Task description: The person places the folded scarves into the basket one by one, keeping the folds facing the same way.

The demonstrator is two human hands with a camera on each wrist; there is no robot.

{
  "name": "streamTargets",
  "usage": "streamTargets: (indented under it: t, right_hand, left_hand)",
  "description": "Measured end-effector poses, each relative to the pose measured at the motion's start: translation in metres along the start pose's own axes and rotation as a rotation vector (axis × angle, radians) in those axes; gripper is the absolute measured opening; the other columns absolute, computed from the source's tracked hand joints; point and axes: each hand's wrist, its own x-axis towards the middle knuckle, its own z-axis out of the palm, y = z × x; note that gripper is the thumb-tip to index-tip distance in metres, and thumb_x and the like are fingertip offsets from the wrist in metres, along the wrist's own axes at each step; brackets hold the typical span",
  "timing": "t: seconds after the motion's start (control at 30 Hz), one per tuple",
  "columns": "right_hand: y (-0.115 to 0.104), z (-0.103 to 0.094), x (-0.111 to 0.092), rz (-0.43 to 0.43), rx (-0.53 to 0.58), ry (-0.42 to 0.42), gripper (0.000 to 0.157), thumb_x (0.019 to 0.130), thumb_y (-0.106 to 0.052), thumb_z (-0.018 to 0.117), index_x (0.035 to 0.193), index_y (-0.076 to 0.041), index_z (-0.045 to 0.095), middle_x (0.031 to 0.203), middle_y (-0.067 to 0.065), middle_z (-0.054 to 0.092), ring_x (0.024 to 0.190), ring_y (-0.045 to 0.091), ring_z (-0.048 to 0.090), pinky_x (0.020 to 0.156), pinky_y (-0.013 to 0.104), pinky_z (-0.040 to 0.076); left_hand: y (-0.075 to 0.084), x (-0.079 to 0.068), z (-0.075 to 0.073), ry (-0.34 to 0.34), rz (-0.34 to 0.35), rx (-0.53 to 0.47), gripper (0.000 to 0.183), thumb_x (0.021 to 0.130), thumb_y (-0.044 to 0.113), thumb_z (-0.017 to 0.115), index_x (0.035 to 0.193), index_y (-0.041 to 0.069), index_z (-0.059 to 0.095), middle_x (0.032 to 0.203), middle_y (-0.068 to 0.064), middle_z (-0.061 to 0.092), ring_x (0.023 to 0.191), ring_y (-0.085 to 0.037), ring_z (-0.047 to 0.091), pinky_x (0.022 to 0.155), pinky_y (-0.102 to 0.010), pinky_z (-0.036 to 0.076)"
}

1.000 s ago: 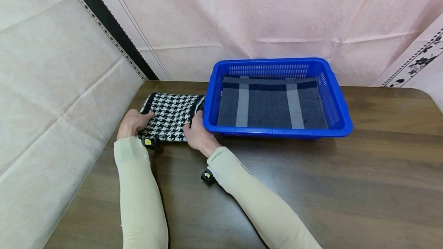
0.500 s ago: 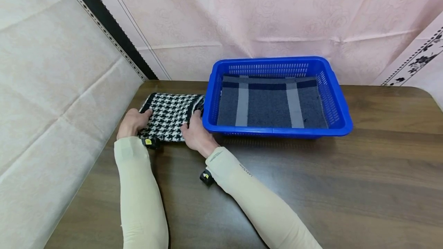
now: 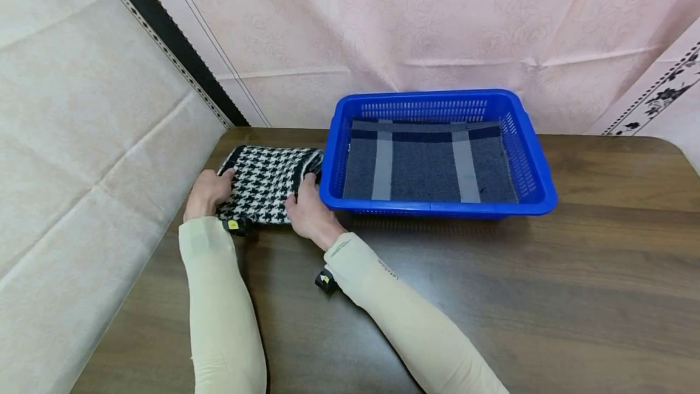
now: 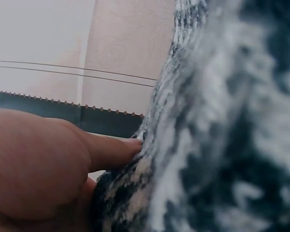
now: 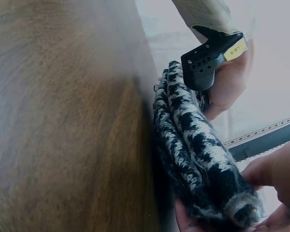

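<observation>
A folded black-and-white houndstooth scarf (image 3: 259, 184) lies at the left of the table, its folded layers showing edge-on in the right wrist view. My left hand (image 3: 208, 192) grips its left edge, thumb on top. At the opposite edge, my right hand (image 3: 313, 214) holds the layers, with the thumb above and fingers underneath in the right wrist view. Close against that hand stands a blue plastic basket (image 3: 437, 207). Inside it, a folded grey cloth (image 3: 421, 166) with pale and dark stripes lies flat. In the left wrist view, blurred knit fills the right side.
The brown wooden table (image 3: 437, 297) runs under everything and ends at a pink patterned curtain (image 3: 454, 23) behind the basket. A pale sheet (image 3: 98, 157) hangs along the left edge, beside the left arm.
Both hands have shifted slightly to the left, the scarf's left edge moving a little with them. The basket and the grey cloth are practically where they were.
</observation>
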Motion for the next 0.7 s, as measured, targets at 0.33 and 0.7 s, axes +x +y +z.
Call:
streamTargets:
  t: [0.33, 0.7]
  right_hand:
    - [-0.0023, 0.0003, -0.0033, -0.052, 0.034, 0.008, 0.047, 0.107, -0.025, 0.051, 0.147, -0.003, 0.037, 0.135, 0.016, 0.059, 0.115, 0.021, 0.059, 0.098, 0.037, 0.05]
    - [-0.0053, -0.002, -0.0064, -0.069, 0.062, -0.004, 0.052, 0.107, -0.023, 0.05, 0.151, -0.002, 0.031, 0.135, 0.016, 0.059, 0.109, 0.02, 0.06, 0.093, 0.038, 0.052]
  left_hand:
    - [-0.0014, -0.0028, -0.0048, 0.008, 0.029, 0.015, 0.076, 0.11, 0.045, 0.018, 0.156, -0.015, 0.012, 0.16, -0.037, 0.022, 0.144, -0.052, 0.032, 0.118, -0.059, 0.033]
    - [-0.0002, -0.0076, -0.0091, 0.031, 0.019, -0.022, 0.076, 0.109, 0.047, 0.02, 0.153, -0.016, 0.025, 0.157, -0.037, 0.03, 0.141, -0.05, 0.039, 0.116, -0.059, 0.036]
